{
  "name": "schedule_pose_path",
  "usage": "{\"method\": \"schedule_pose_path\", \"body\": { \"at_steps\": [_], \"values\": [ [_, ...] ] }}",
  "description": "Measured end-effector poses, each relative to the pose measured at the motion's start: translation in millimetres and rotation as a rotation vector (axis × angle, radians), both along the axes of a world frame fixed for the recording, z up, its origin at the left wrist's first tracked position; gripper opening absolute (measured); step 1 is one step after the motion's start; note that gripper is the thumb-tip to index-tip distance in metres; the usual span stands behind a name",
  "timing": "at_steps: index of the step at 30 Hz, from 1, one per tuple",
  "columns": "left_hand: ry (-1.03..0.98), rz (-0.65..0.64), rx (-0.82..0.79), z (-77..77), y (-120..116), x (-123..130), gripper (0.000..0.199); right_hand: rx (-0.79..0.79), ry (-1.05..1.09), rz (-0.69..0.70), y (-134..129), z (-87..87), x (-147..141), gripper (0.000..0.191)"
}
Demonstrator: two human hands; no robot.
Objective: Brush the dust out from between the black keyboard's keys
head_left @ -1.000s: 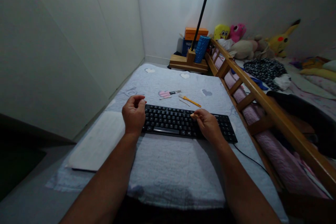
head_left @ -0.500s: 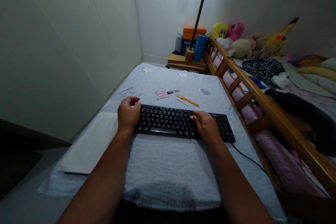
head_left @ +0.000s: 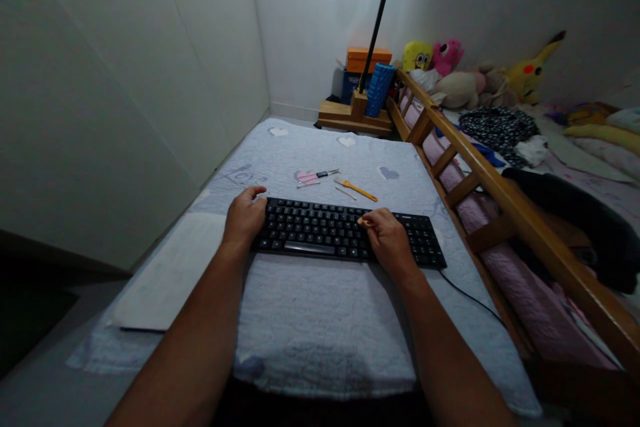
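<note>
A black keyboard (head_left: 310,230) lies flat on the pale blue quilted cover, spacebar side toward me. My left hand (head_left: 244,219) grips its left end, fingers curled at the edge. Over the keys right of the middle, my right hand (head_left: 389,240) pinches a small tan piece of cloth (head_left: 363,221), mostly hidden by the fingers and pressed near the upper keys. Beyond the keyboard lie an orange-handled brush (head_left: 361,191), a thin white swab (head_left: 346,193), another thin stick (head_left: 309,184), and a slim dark tool with a metal tip (head_left: 327,173).
A white board (head_left: 165,273) lies at the left under my forearm. The keyboard's cable (head_left: 470,295) runs off to the right. A wooden bed rail (head_left: 480,167) borders the right side. A lamp stand (head_left: 356,117) stands at the back, and plush toys (head_left: 450,60) sit behind the rail.
My right hand and the cloth have shifted slightly to the left over the keys. My left hand stays at the keyboard's left end. The camera view has moved a little.
</note>
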State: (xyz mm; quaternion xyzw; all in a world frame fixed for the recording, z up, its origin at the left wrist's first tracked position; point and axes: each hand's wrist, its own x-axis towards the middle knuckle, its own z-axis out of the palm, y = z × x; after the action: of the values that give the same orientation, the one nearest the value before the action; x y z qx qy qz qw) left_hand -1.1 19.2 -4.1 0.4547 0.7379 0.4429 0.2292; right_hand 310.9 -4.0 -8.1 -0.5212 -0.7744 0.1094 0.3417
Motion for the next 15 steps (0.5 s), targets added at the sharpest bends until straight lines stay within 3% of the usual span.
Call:
{"method": "schedule_pose_path", "body": {
  "at_steps": [3,15],
  "values": [
    [-0.018,-0.033,0.0,-2.0,1,0,0.033,-0.014,-0.029,0.012,-1,0.4,-1,0.02],
    [-0.046,-0.067,0.023,-8.4,4,-1,0.031,0.025,-0.147,-0.239,10,-2.8,36,0.021]
  ]
}}
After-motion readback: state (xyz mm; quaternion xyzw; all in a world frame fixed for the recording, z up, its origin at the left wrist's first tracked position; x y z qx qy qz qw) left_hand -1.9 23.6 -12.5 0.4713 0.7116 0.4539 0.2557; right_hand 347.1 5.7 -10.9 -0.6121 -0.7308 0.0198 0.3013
